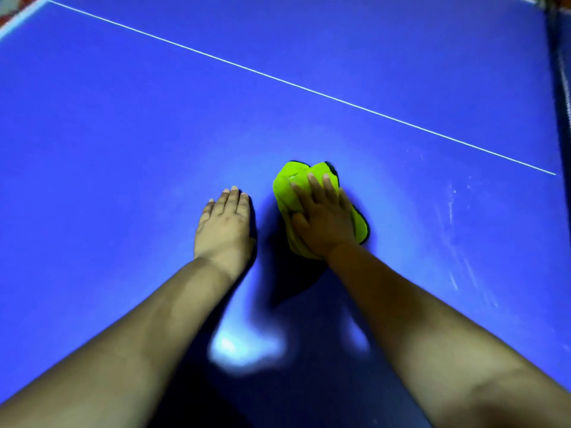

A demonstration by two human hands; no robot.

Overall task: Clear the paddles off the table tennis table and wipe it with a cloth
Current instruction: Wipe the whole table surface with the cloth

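- The left grip (224, 227), a bare hand, lies palm down on the blue table (123, 134) just left of the frame's centre. Its fingers are straight and close together, and it holds nothing.
- The right grip (324, 220), also a bare hand, presses flat on a bright green cloth (292, 183) just right of centre. Its fingers are straight and slightly spread over the fabric, with the thumb lying along the cloth's left side, so the hand pushes down on it and is not closed round it.
- The cloth is bunched into a thick wad that rests on the table. It shows beyond the fingertips toward the top of the frame and along both sides of the hand, and it casts a dark shadow below and to the left.
- The two hands sit near each other but apart, with a strip of bare table between them.
- Both bare forearms come in from the lower corners of the frame.
- A thin white line (309, 91) crosses the table from the upper left to the right edge, well above the cloth.
- Pale streaks (452, 211) mark the surface to the right of the cloth.
- A bright glare patch (238, 350) sits between the forearms, low in the frame.
- Along the right edge runs a dark, blurred strip (564, 97), possibly the net.
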